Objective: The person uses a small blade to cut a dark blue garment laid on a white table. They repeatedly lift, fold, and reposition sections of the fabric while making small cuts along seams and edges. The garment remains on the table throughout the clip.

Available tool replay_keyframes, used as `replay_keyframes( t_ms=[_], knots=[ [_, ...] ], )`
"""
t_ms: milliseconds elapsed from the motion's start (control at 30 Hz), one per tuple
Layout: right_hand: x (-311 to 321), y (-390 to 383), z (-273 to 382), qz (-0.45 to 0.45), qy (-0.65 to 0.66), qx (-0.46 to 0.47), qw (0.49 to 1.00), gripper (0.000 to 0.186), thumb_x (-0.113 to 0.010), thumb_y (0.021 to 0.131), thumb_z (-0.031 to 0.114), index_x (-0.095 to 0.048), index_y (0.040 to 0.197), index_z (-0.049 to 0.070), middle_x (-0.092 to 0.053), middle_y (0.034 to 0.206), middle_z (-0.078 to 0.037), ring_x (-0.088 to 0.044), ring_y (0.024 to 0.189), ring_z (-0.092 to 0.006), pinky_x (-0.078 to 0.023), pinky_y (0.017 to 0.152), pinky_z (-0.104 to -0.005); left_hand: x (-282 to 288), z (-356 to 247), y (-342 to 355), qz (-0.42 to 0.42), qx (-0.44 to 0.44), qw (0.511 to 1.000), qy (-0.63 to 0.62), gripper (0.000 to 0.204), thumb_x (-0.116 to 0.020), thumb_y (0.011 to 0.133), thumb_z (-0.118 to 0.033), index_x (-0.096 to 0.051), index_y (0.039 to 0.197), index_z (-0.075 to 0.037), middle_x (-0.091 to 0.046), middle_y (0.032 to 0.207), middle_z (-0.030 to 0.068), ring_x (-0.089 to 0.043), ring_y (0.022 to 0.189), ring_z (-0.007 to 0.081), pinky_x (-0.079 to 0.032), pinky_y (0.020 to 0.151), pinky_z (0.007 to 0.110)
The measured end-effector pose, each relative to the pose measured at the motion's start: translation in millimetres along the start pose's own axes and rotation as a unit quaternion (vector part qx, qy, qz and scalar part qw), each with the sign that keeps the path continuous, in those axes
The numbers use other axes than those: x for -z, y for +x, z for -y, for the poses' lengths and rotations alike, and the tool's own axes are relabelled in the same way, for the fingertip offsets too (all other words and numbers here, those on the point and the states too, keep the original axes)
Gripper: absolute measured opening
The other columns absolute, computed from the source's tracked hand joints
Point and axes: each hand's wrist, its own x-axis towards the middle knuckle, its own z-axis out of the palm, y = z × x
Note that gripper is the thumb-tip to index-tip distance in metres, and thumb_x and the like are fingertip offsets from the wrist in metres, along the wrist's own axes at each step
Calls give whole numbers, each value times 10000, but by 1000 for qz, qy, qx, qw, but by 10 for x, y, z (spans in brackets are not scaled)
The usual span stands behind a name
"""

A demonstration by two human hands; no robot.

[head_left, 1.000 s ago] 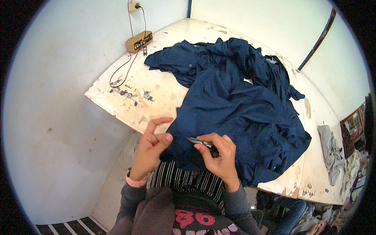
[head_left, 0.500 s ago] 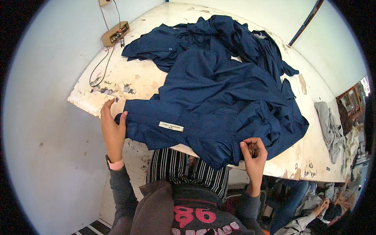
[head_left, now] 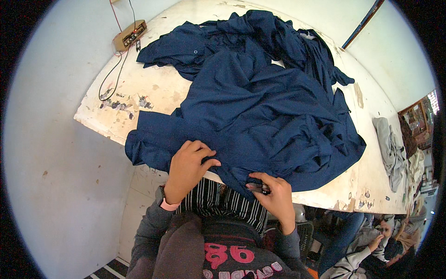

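My left hand, at 8 o'clock from the view's centre, lies over the near edge of the navy garment, fingers bent; whether it pinches cloth, I cannot tell. My right hand, at 5 o'clock, holds a small metal tool between thumb and fingers. The garment covers the centre of the worn, pale table, bunched toward 12 o'clock. Between 10 and 11 o'clock sits a brown box; grey cloth lies at 3. My left hand hides some navy fabric.
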Motion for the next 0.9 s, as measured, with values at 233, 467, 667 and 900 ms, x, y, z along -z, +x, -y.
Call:
replay_keyframes(
  t_ms=[233, 467, 667, 900],
  knots=[
    [-11, -4, -31, 16, 54, -36, 998, 293, -817, 786, 152, -762, 1073, 137, -769, 941, -74, -703, 672, -227, -534, 634, -322, 134, 234, -103, -70, 212, 934, -278, 87, -676, 945, -30, -740, 936, 29, -772, 875, 99, -747, 766, 170, -573, 692, 267],
    [7, -26, -72, 17, 66, -40, 997, 320, -803, 782, 125, -755, 1097, 153, -754, 924, -66, -665, 643, -225, -526, 627, -313, 649, 563, -431, -181, 245, 900, -313, 204, -569, 1049, -90, -709, 1154, 14, -757, 981, 107, -733, 928, 170, -578, 818, 300],
    [-45, -101, -225, -112, 222, -70, 966, 286, -826, 822, 102, -707, 1077, 56, -683, 961, -51, -576, 715, -112, -475, 637, -260, 884, 855, -596, -309, 160, 931, 113, 419, -642, 1018, -188, -592, 1377, 24, -596, 1417, 198, -542, 1342, 337, -401, 1124, 407],
    [128, -15, -180, -89, 136, -189, 969, 479, -919, 762, 212, -686, 1130, 12, -713, 1034, -75, -660, 890, -165, -504, 748, -293, 786, 951, -707, -94, 163, 979, 73, 402, -654, 1017, -263, -546, 1287, 15, -627, 1325, 169, -572, 1270, 314, -398, 1090, 410]
  ],
)
